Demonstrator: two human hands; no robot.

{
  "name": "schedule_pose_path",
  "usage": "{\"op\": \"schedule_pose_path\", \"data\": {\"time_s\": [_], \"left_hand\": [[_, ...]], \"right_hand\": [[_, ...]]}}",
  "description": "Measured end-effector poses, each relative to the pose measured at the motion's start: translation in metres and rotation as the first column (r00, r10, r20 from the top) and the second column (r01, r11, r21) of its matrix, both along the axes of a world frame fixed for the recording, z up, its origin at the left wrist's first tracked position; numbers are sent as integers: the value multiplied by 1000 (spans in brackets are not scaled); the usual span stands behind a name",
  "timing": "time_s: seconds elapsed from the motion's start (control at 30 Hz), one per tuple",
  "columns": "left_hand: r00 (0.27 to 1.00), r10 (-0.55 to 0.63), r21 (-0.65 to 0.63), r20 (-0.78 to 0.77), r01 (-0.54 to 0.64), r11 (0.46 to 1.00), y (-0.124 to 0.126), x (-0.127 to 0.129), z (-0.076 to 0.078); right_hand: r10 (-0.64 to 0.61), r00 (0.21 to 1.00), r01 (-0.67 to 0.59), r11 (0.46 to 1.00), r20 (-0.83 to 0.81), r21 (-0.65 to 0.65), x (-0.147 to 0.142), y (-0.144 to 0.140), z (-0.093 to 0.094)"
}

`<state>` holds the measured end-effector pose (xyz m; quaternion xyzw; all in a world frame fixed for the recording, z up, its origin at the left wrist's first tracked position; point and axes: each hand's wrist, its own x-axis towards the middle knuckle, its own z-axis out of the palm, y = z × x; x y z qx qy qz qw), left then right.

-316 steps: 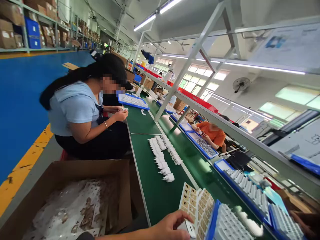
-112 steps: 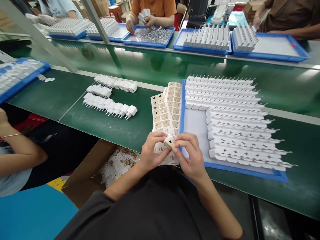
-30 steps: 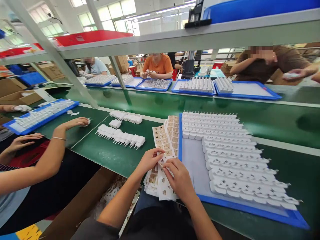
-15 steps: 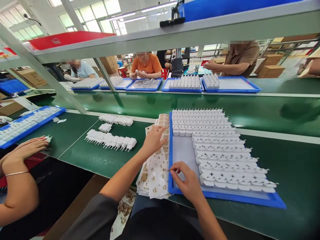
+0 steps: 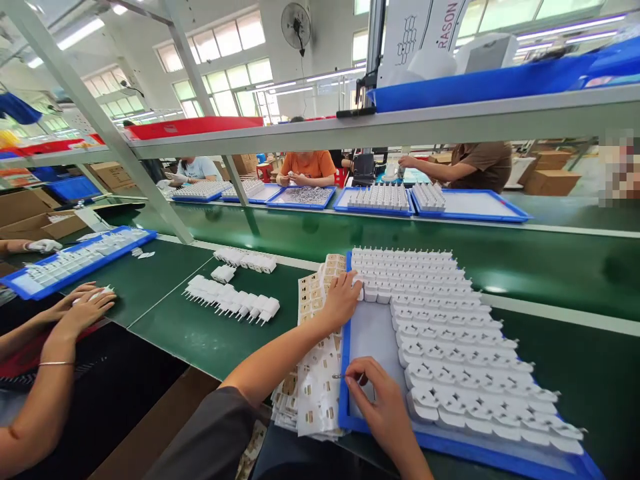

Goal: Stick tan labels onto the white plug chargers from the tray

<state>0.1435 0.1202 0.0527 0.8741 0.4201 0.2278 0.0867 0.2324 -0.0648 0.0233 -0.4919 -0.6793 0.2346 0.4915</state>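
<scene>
A: Left hand [image 5: 343,298] is reaching fwd at mid-frame, fingers curled over the near-left corner of the blue tray [image 5: 450,448], touching one white charger plug [image 5: 359,288] at the end of the row. Can't tell if it's gripped yet, fingertips hide it.

B: And the right hand [image 5: 381,400]?

A: Lower centre, pinched narrow on a small label [image 5: 339,377], thumb + forefinger, held over the tray's bare left part, just beside the label sheets [image 5: 314,373].

B: How'd the plug handle?

A: Prob. light, rigid plastic shell, smooth so a bit slippery. Prongs stick out one end; I'd take it by the flat sides of the body, not the pins. Label is thin, floppy, sticky I'd guess, so edge-hold only.

B: Where do they sit vs. the hands?

A: Plug is under the left fingertips, up-frame of the right hand. Remaining plugs [image 5: 450,320] fill the tray's top + right side.

B: Other stuff?

A: Loose plugs in rows [image 5: 233,303] on the green bench [image 5: 200,333], left of centre. A co-worker's hands [image 5: 85,307] at far left.
</scene>
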Motion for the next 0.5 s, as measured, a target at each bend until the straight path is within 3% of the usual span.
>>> {"op": "schedule_pose_path", "data": {"time_s": [0.1,0.17,0.2,0.27,0.33,0.37,0.43,0.5], "left_hand": [[997,-17,-70,75,22,997,-19,-29,11],[978,8,-151,210,25,988,-40,-60,11],[917,60,-262,395,50,964,-51,-78,6],[713,227,-450,663,138,882,-74,-112,-8],[515,396,-550,761,187,814,-91,-140,-27],[455,455,-583,766,191,790,-98,-151,-35],[413,521,-628,747,184,756,-106,-165,-47],[416,541,-651,731,187,736,-108,-170,-50]], "right_hand": [[-8,1000,8,1000,-14,16,2,1,-2],[-1,1000,1,1000,-21,20,3,2,-3],[9,1000,-9,1000,-18,15,4,3,-3],[23,1000,-23,1000,-6,-5,5,4,-2],[25,1000,-25,999,5,-28,7,5,-2],[23,1000,-23,999,7,-38,7,6,-2],[16,1000,-15,999,11,-50,8,7,-3],[7,1000,-6,999,13,-48,9,7,-5]]}}
